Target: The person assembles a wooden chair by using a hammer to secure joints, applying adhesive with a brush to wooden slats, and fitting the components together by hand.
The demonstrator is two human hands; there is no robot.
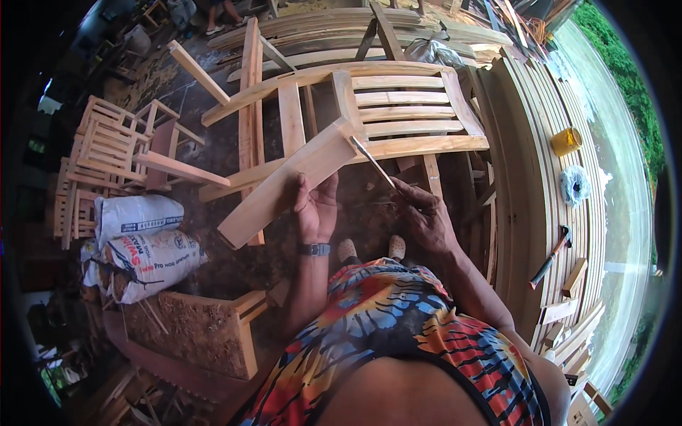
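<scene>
My left hand (316, 213) is closed on a flat wooden board (288, 181), gripping it near the middle of its lower edge. The board slants up to the right, and its upper end overlaps the near rail of a slatted wooden chair frame (412, 112). My right hand (424, 216) pinches a slim brush (374, 163) by its handle. The brush tip is at the board's upper right end; whether it touches is hard to tell. The chair frame lies across wooden supports, with curved rails and several slats at its right part.
Long stacked planks (522, 184) run along the right, bearing a yellow jar (566, 141), a clear plastic roll (574, 186) and a hammer (551, 257). At left lie filled sacks (153, 263) beside slatted wooden furniture (106, 153). A wooden box-like piece (188, 334) stands at lower left.
</scene>
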